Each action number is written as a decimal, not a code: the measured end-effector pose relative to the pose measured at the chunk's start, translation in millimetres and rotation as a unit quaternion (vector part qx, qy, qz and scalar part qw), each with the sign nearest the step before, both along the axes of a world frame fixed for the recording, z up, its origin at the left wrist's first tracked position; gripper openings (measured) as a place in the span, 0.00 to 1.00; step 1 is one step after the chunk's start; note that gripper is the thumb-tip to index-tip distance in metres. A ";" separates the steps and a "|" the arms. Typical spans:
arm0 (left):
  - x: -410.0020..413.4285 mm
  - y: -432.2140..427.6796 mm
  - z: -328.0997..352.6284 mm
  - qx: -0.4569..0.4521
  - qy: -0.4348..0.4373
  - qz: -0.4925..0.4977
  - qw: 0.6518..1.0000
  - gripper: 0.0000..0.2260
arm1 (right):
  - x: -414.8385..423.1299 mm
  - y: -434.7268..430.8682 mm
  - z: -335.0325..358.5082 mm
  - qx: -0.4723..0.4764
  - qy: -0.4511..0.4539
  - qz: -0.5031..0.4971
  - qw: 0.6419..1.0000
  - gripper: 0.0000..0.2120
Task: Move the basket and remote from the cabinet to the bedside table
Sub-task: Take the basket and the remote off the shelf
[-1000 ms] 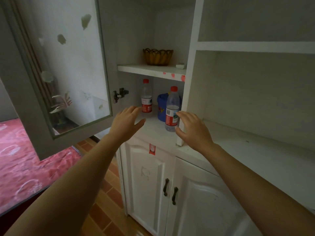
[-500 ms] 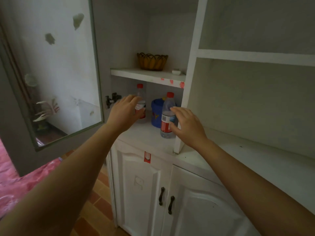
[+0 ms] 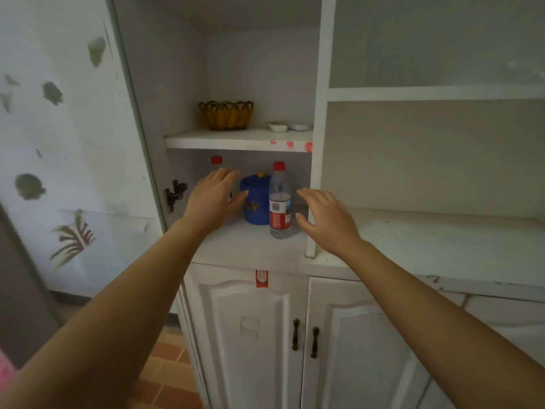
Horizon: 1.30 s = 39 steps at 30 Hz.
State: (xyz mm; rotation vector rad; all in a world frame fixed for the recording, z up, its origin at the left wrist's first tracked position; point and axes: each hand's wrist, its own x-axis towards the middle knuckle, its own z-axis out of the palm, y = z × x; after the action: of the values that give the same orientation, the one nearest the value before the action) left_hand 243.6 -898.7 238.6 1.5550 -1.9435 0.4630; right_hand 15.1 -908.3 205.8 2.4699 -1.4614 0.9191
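Both my hands reach into the open cabinet (image 3: 320, 69), empty and with fingers loosely spread. My left hand (image 3: 213, 199) covers most of one bottle (image 3: 216, 160); my right hand (image 3: 321, 216) is just beside the second bottle (image 3: 280, 202). Between the two bottles stands one blue jar (image 3: 255, 202). One basket (image 3: 226, 115) sits on the shelf (image 3: 239, 140) above, with two small white objects (image 3: 277, 126) near it; I cannot tell whether either is the remote.

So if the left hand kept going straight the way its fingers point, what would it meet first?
Probably the water bottle standing behind the left hand; only its red cap shows above the fingers. The gap in depth is unclear.
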 end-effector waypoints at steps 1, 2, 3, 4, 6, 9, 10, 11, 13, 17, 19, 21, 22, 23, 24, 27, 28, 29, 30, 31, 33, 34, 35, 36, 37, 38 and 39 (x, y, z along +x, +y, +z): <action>1.8 -0.2 -0.5 0.004 0.007 -0.012 1.000 0.19 | 0.6 2.8 1.1 0.005 0.005 -0.008 1.000 0.24; 3.6 -0.5 -1.2 0.009 0.014 -0.023 1.000 0.19 | 1.0 4.9 2.5 0.010 0.010 -0.016 1.000 0.24; 5.3 -0.8 -1.8 0.012 0.019 -0.029 0.999 0.19 | 1.2 6.5 4.0 0.014 0.013 -0.022 1.000 0.24; 6.9 -1.2 -2.0 0.014 0.022 -0.031 0.999 0.19 | 1.7 7.3 5.8 0.014 0.017 -0.027 0.999 0.24; 10.1 -2.1 -0.6 0.009 0.026 -0.030 0.999 0.19 | 4.0 7.7 11.7 0.007 0.020 -0.032 0.999 0.24; 15.3 -7.1 9.3 -0.010 0.021 -0.024 0.999 0.20 | 11.3 8.1 28.0 -0.015 0.012 -0.028 0.999 0.23; 17.6 -9.4 14.5 -0.017 0.020 -0.019 0.999 0.20 | 14.9 7.6 34.1 -0.022 0.005 -0.025 0.999 0.23; 20.3 -11.7 20.0 -0.026 0.023 -0.013 0.999 0.20 | 18.8 7.0 40.2 -0.028 -0.002 -0.019 0.999 0.22; 25.6 -16.0 30.4 -0.040 0.031 -0.008 0.999 0.20 | 27.2 3.4 51.5 -0.046 -0.013 -0.005 0.999 0.22; 34.0 -27.8 49.9 -0.057 0.042 -0.011 0.997 0.20 | 42.4 -12.2 76.4 -0.078 -0.023 0.004 0.997 0.21; 37.9 -37.4 59.2 -0.060 0.037 -0.008 0.997 0.21 | 48.1 -24.0 88.2 -0.079 -0.028 0.005 0.996 0.21; 41.7 -50.1 68.4 -0.060 0.036 -0.006 0.998 0.21 | 53.6 -37.6 99.8 -0.084 -0.027 0.004 0.996 0.20; 43.7 -57.3 72.9 -0.059 0.038 -0.006 0.997 0.21 | 56.5 -45.2 105.1 -0.085 -0.026 0.003 0.996 0.20; 45.6 -64.9 77.1 -0.060 0.039 -0.003 0.997 0.21 | 59.3 -52.9 109.6 -0.084 -0.025 0.002 0.996 0.20; 47.7 -73.1 80.9 -0.062 0.038 0.001 0.997 0.21 | 62.5 -61.5 113.7 -0.080 -0.024 0.001 0.996 0.20; 54.8 -100.3 91.8 -0.072 0.037 0.009 0.997 0.20 | 73.1 -90.9 123.0 -0.074 -0.022 0.000 0.997 0.17; 57.1 -109.4 95.0 -0.073 0.039 0.014 0.996 0.20 | 76.4 -101.2 125.2 -0.075 -0.018 -0.003 0.997 0.17; 60.1 -118.3 98.6 -0.075 0.043 0.019 0.996 0.20 | 79.4 -111.6 127.4 -0.075 -0.015 -0.007 0.997 0.16; 62.8 -126.8 101.8 -0.077 0.046 0.024 0.996 0.20 | 81.8 -121.9 129.6 -0.074 -0.014 -0.011 0.997 0.16; 65.6 -135.1 104.3 -0.078 0.048 0.028 0.995 0.20 | 83.7 -132.1 131.5 -0.071 -0.016 -0.016 0.997 0.16; 70.6 -150.8 107.8 -0.076 0.049 0.037 0.995 0.20 | 86.1 -152.7 134.2 -0.067 -0.014 -0.027 0.997 0.15; 73.1 -158.3 109.5 -0.070 0.050 0.041 0.995 0.20 | 87.0 -162.6 135.3 -0.066 -0.012 -0.035 0.997 0.14; 75.4 -165.5 111.4 -0.060 0.056 0.044 0.996 0.20 | 87.9 -171.5 136.3 -0.064 -0.011 -0.044 0.997 0.14; 77.9 -172.7 113.2 -0.049 0.065 0.047 0.996 0.19 | 89.0 -179.0 137.1 -0.058 -0.013 -0.053 0.997 0.14; 80.7 -180.5 115.0 -0.039 0.070 0.051 0.995 0.19 | 90.0 -186.2 137.5 -0.050 -0.016 -0.061 0.997 0.15; 82.9 -188.4 116.8 -0.030 0.069 0.055 0.996 0.20 | 90.7 -192.5 138.4 -0.040 -0.018 -0.070 0.997 0.15; 84.8 -196.4 118.5 -0.020 0.067 0.055 0.996 0.21 | 91.0 -198.7 139.2 -0.025 -0.019 -0.080 0.996 0.17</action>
State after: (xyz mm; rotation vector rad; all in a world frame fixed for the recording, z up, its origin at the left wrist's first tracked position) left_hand 328.4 -1095.1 357.1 1.6319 -1.7449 0.4294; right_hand 106.1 -1107.0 345.1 2.2731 -1.6001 0.9623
